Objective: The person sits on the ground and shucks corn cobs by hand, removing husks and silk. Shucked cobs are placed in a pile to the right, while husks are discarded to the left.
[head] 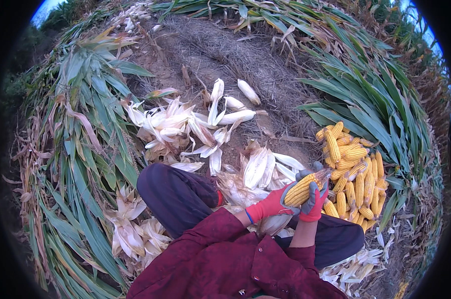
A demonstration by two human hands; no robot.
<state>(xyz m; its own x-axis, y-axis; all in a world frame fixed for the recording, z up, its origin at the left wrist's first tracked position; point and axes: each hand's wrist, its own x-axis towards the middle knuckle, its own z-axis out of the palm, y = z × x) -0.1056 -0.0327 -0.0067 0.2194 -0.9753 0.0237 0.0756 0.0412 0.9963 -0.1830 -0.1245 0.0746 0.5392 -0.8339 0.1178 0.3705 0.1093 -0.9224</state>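
Note:
A yellow ear of corn point(301, 189) is held up between both hands above my lap. My left hand point(271, 205), in a red and grey work glove with a blue cuff edge, grips its lower end. Around the upper part, near the brownish tip, my right hand point(313, 205) closes its grey-coated fingers. Pale dry husk point(274, 225) hangs beneath the left hand; whether it is still joined to the ear I cannot tell. To the right, beyond the right hand, lies a pile of bare yellow ears point(354, 173).
Loose husks point(261, 168) litter the ground between my bent legs point(177, 198). Several ears in pale husk point(233, 116) lie farther ahead on dry soil. Cut cornstalks with green leaves are heaped at left point(94, 142) and right point(378, 104).

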